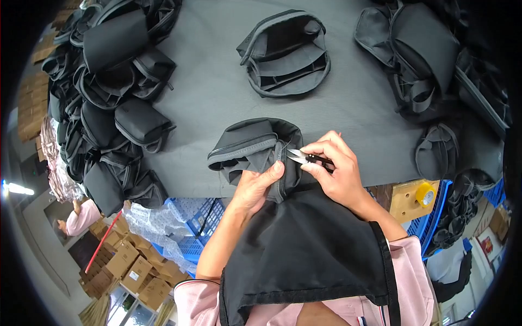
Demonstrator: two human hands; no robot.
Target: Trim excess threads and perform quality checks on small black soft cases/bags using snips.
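My left hand (253, 191) grips the near edge of a small black zippered pouch (244, 136), its thumb pressed along the zipper seam. The pouch lies partly open at the near edge of the grey-covered table (201, 98). In my right hand (340, 168) is a pair of thread snips (310, 158) with pointed silver blades and dark handles. The blade tips point left, close to the pouch's seam, where a thin loose thread shows. Whether they touch it I cannot tell. Farther back stands another black pouch (288, 66), unzipped, its inner pockets showing.
Black pouches are heaped at the left (117, 41) and the right (424, 41). A yellow tape roll (425, 194) sits on a wooden board (403, 204). Below the table edge are blue crates (209, 217), bubble wrap (157, 223) and cardboard boxes (122, 258). A person's pink sleeve (82, 218) shows far left.
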